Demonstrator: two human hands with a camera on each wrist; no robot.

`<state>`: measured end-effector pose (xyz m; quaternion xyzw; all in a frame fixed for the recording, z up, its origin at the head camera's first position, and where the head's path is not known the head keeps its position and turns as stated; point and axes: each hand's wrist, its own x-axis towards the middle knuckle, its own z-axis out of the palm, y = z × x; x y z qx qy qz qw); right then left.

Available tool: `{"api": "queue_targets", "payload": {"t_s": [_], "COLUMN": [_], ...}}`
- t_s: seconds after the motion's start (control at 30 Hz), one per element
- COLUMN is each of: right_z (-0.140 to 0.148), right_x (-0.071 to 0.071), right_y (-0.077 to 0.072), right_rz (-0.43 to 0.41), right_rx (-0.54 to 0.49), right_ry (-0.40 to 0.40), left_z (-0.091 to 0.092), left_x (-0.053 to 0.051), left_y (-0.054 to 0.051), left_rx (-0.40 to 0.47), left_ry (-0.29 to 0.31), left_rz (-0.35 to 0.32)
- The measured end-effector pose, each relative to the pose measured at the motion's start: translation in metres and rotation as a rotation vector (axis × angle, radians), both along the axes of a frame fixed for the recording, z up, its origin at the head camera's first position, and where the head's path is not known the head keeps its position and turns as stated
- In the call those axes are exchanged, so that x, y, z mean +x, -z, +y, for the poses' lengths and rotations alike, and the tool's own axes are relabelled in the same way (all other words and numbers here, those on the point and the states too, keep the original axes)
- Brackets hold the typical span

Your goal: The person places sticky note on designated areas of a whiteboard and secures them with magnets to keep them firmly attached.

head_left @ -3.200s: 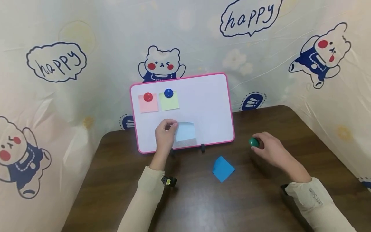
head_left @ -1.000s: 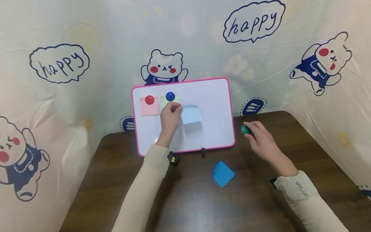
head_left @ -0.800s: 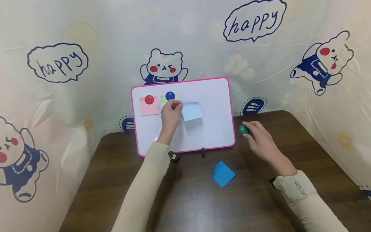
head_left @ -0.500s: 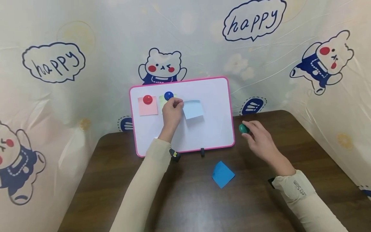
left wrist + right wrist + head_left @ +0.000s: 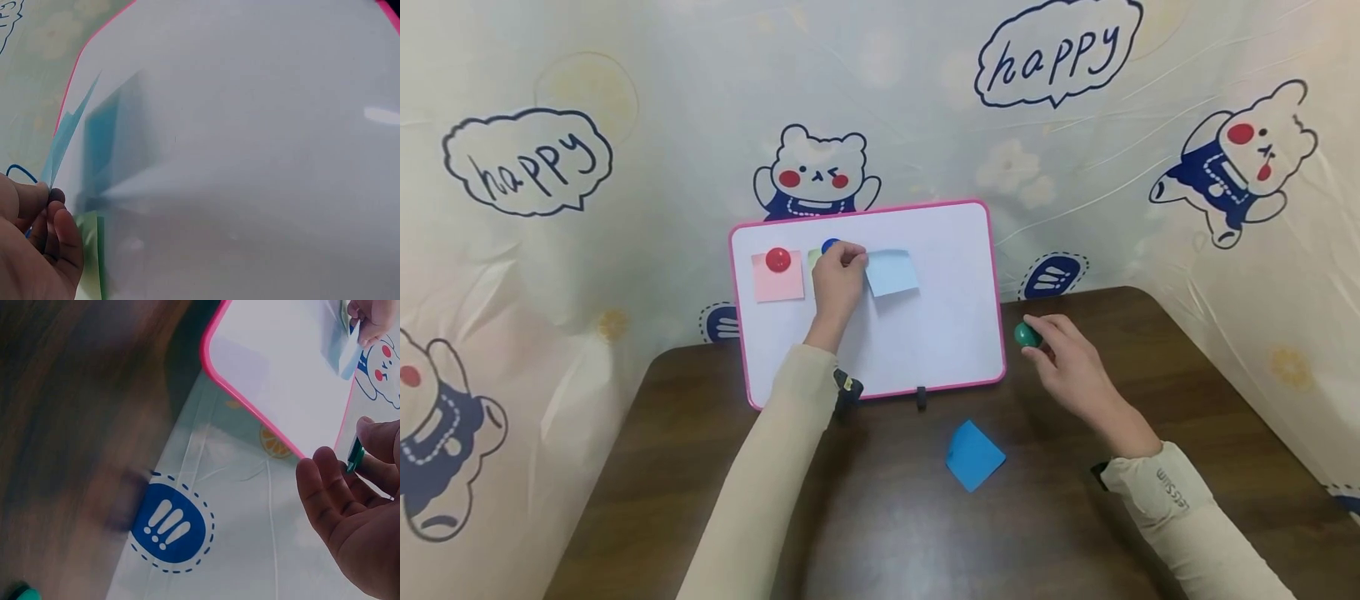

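Observation:
My left hand [image 5: 837, 287] pinches a light blue sticky note [image 5: 892, 273] by its left edge, in front of the upper whiteboard [image 5: 932, 342]. In the left wrist view the sticky note [image 5: 65, 140] stands off the board, with its reflection beside it. Right of the board, my right hand [image 5: 1078, 371] holds a green round magnet [image 5: 1027, 334] between thumb and fingers; the right wrist view shows this magnet [image 5: 355, 453] edge-on. A red magnet [image 5: 778, 259] sits on a pink note [image 5: 778, 288]. My left hand partly hides a blue magnet [image 5: 829, 246] and a green note [image 5: 813, 257].
A bright blue sticky note [image 5: 974, 456] lies on the brown table [image 5: 895, 533], in front of the board. One black foot [image 5: 922, 397] shows under the board's pink frame. Behind hangs a printed curtain [image 5: 917, 125]. A green thing [image 5: 24, 594] peeks into the right wrist view's corner.
My left hand has raised the light blue note from the board's lower part to beside the green note. My right hand, holding the green magnet, has come left toward the board.

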<state>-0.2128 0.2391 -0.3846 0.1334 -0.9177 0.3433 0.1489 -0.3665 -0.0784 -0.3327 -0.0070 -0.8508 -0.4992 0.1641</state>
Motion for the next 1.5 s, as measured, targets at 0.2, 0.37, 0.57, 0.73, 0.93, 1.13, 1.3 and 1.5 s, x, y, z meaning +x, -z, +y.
{"api": "queue_targets", "payload": {"t_s": [0.2,0.37,0.57,0.73,0.93,1.13,1.3,1.5], "right_z": [-0.008,-0.017,-0.033,-0.051,-0.075,-0.094,-0.108,-0.133], "right_x": [-0.004,-0.011,-0.021,-0.029,-0.042,-0.072,-0.101,-0.130], "right_y": [-0.001,-0.001,-0.006,-0.018,-0.034,-0.044,-0.054,-0.060], "right_rz": [-0.005,0.040,0.144,0.151,0.097,0.113,0.127,0.075], "right_rx": [0.000,-0.004,-0.021,-0.012,-0.040,0.004,0.042,0.086], "right_ry": [-0.017,-0.036,-0.087,-0.112,-0.121,-0.067,-0.053,-0.062], "left_z": [-0.005,-0.004,0.000,0.003,0.006,0.010,0.017,0.022], "left_x": [-0.007,-0.011,-0.015,-0.015,-0.016,-0.017,-0.018,-0.016], "left_y": [-0.001,-0.003,-0.006,-0.009,-0.008,-0.004,-0.003,-0.002], "left_rx": [-0.008,-0.028,-0.061,-0.108,-0.124,-0.159,-0.158,-0.174], "left_ry": [-0.013,-0.037,-0.070,-0.078,-0.104,-0.122,-0.106,-0.107], "left_rz": [-0.022,-0.043,-0.064,-0.058,-0.029,-0.012,-0.012,0.010]}}
